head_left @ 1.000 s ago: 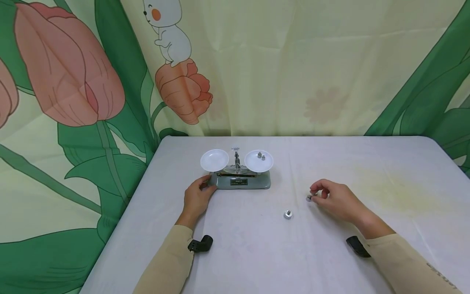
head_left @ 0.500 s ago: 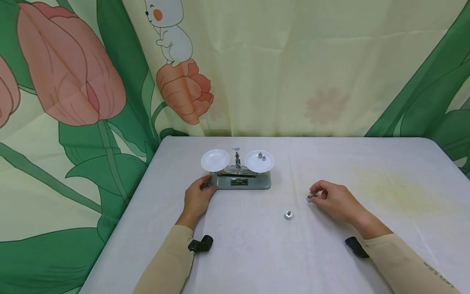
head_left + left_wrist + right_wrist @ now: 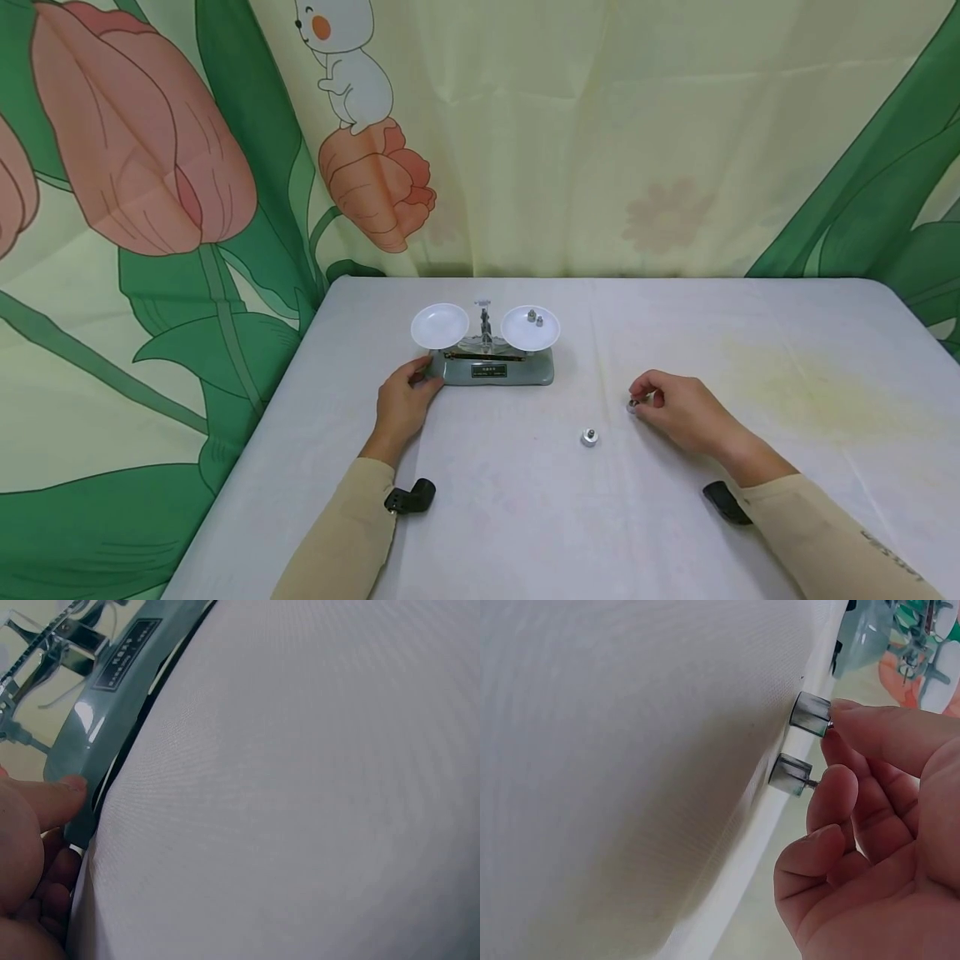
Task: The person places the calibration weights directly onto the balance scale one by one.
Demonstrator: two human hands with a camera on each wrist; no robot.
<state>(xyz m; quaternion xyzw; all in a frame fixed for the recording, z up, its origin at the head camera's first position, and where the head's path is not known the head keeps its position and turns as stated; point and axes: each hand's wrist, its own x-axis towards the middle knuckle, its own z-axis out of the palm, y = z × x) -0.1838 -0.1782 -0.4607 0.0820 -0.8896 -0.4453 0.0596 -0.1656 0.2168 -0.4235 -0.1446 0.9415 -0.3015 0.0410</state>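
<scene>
Here, grips the balance point(image 3: 517, 375) by its left end with the left hand point(image 3: 401, 412) — curls the right hand point(image 3: 686, 410) beside a metal weight point(image 3: 787, 775) on the table point(image 3: 502, 508); cannot tell whether pinching.

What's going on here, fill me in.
Someone's left hand grips the left end of the base of a balance scale on a table covered in white. Their right hand is at a metal weight on the table, though whether the fingers actually pinch it is hard to tell. A second weight stands on the table, to the left and nearer the person. Two more weights stand in the right pan.
</scene>
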